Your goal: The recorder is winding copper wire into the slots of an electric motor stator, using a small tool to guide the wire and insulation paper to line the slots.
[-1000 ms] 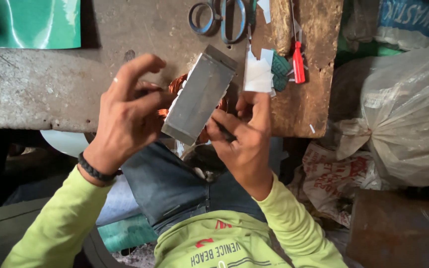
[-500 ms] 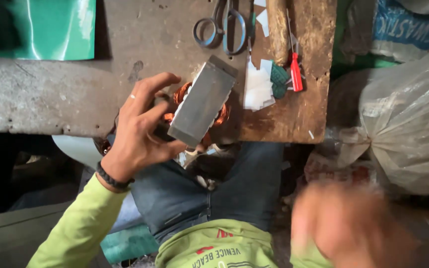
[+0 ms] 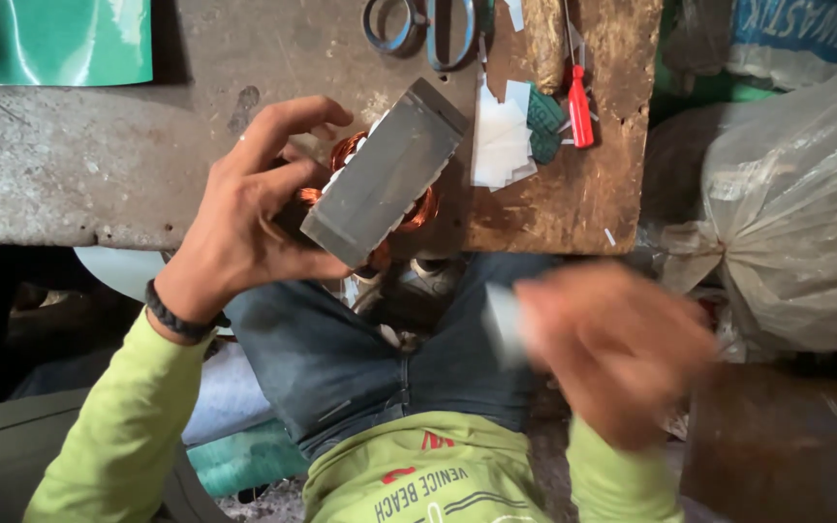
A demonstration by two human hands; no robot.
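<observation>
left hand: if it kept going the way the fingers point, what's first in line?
Left hand already grips the grey metal block with copper windings. Fingers point up-right; beyond the block, probably the stack of white paper slips on the wooden bench. Depth unclear.

This is a small, rough repair workshop. A scarred, stained counter carries scissors, a red-handled screwdriver and a stack of cut white paper slips, and a copper-wound motor stator is being worked on. Bulging plastic sacks crowd in beside it.
</observation>
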